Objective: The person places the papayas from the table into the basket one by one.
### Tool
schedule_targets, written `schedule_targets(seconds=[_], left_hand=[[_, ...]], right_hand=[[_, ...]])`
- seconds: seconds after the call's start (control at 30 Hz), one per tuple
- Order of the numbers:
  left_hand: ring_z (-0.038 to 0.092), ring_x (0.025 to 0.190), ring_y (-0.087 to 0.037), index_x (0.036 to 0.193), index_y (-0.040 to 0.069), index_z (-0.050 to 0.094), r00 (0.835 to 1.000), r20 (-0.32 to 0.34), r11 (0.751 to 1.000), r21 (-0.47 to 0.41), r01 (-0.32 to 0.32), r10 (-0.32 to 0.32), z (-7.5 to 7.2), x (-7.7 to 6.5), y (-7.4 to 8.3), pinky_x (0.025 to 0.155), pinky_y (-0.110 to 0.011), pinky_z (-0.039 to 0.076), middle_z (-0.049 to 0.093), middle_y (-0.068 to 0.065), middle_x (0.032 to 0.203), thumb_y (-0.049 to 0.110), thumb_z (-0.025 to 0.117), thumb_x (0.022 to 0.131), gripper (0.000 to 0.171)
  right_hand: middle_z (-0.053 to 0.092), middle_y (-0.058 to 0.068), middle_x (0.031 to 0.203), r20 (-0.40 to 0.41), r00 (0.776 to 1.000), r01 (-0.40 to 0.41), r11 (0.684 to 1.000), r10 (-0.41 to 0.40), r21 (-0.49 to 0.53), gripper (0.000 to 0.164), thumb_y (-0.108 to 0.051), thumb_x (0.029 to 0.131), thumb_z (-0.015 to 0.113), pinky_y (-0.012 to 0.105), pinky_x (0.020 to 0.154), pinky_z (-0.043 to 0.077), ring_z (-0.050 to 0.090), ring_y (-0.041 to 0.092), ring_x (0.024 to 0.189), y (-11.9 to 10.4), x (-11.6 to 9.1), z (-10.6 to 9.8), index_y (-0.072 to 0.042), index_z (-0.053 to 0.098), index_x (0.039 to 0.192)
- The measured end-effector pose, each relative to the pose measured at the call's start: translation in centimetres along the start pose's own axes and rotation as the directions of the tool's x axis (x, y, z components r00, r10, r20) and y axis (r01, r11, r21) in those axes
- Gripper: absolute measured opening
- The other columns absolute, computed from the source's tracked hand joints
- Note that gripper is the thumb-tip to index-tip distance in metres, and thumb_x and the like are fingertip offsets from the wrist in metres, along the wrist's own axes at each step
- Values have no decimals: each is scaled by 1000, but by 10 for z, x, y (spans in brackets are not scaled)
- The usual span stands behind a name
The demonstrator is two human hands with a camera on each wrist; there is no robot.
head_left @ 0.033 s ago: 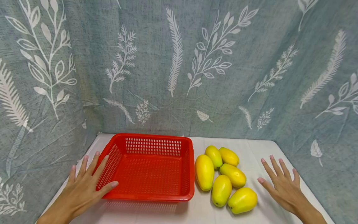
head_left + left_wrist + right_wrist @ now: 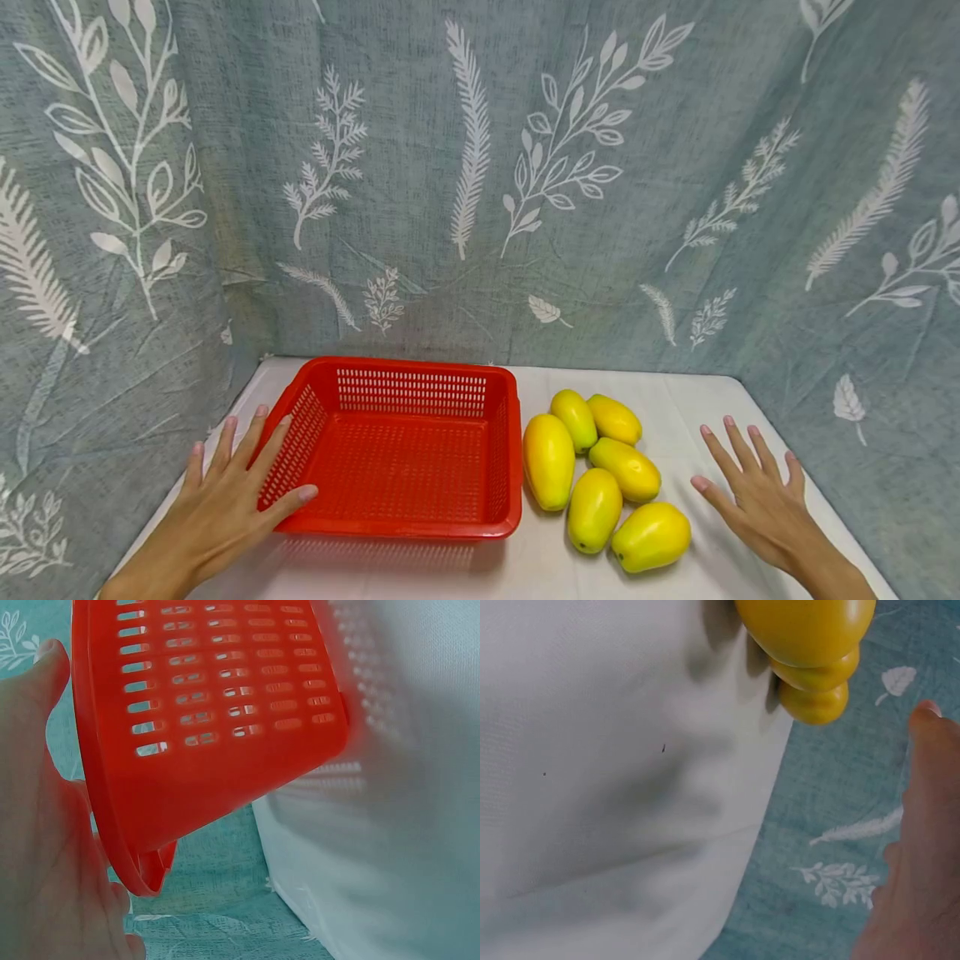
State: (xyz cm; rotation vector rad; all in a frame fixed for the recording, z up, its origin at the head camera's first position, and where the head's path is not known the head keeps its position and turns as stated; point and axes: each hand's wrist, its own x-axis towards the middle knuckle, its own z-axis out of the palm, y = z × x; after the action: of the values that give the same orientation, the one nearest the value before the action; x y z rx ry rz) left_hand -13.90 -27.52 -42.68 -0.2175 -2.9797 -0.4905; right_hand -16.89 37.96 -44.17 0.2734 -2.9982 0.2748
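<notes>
A red plastic basket [image 2: 405, 531] with slotted walls stands on the left half of the table, its inside bare. My left hand [image 2: 225, 500] is spread with straight fingers over the basket's left rim. In the left wrist view that hand [image 2: 49, 840] lies close along the rim of the basket [image 2: 210, 787]; whether it touches, I cannot tell. Several smooth yellow-green oblong fruits [image 2: 624, 469], like mangoes or small papayas, lie right of the basket. Off to their right hovers my right hand [image 2: 765, 500], fingers spread, holding nothing. The right wrist view shows it [image 2: 922, 855] apart from the fruits [image 2: 810, 630].
A white cloth [image 2: 690, 417] covers the table. Blue-green curtains [image 2: 420, 292] with white leaf prints hang behind it and along both sides. The fruits sit close together, the leftmost one [image 2: 548, 462] right beside the basket's right wall.
</notes>
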Motion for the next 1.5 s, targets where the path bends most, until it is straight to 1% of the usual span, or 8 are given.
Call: schedule_targets(seconds=[0.47,0.6,0.73,0.87,1.07,1.33,1.43,1.5], left_hand=[[-2,156,-60,172,13,9,1000,-10,1000,-15,2,-2,1,-4,-5,118,-78,-16,3,-25,176,67,57,100,103],[1,156,-61,172,9,6,1000,2,996,-83,11,-11,-1,-4,-5,120,-78,-13,2,-29,175,65,60,100,106],[11,155,-61,169,0,-2,999,15,980,-195,42,-40,-5,-4,-9,121,-79,6,1,-33,173,59,62,101,111],[24,149,-62,168,-2,-3,994,19,966,-237,107,-105,-9,-7,-16,109,-83,28,10,-36,171,57,63,102,110],[32,141,-66,171,6,3,979,36,937,-282,204,-202,-9,-18,-29,101,-85,32,22,-41,165,55,62,103,102],[34,142,-65,170,8,1,933,196,895,-279,347,-301,-6,-24,-39,103,-84,37,21,-44,163,65,56,102,105],[31,144,-65,170,7,0,921,227,880,-291,375,-318,-2,-26,-39,104,-82,38,19,-43,163,65,57,102,106],[32,144,-64,170,5,3,924,217,876,-311,370,-314,1,-28,-38,104,-81,41,21,-43,163,63,58,102,105]], right_hand=[[6,21,178,-6,1000,3,999,-3,40,79,-58,109,46,89,109,-1,8,56,157,-1,-1,3,-25,13,173],[9,21,177,-12,1000,6,998,-5,56,78,-57,109,47,89,108,1,13,58,155,-2,-2,5,-25,14,173],[13,23,176,-17,1000,7,997,-6,72,78,-54,109,50,88,107,5,18,58,153,-4,-2,6,-23,17,172],[17,25,174,-22,1000,11,996,-9,89,78,-52,109,53,84,104,14,22,58,150,-6,-2,8,-20,20,172],[24,29,169,-56,998,37,986,-28,163,81,-47,107,60,79,98,25,30,59,144,-6,-4,9,-19,21,171],[33,29,165,-58,997,56,970,-43,236,85,-43,102,69,82,96,29,35,59,141,-12,-4,9,-18,24,170],[36,28,164,-70,996,73,964,-57,255,84,-41,101,70,82,96,32,37,58,140,-15,-4,10,-21,26,170],[38,27,164,-74,995,82,958,-64,275,84,-39,100,72,80,98,34,38,56,140,-17,-5,12,-22,27,169]])
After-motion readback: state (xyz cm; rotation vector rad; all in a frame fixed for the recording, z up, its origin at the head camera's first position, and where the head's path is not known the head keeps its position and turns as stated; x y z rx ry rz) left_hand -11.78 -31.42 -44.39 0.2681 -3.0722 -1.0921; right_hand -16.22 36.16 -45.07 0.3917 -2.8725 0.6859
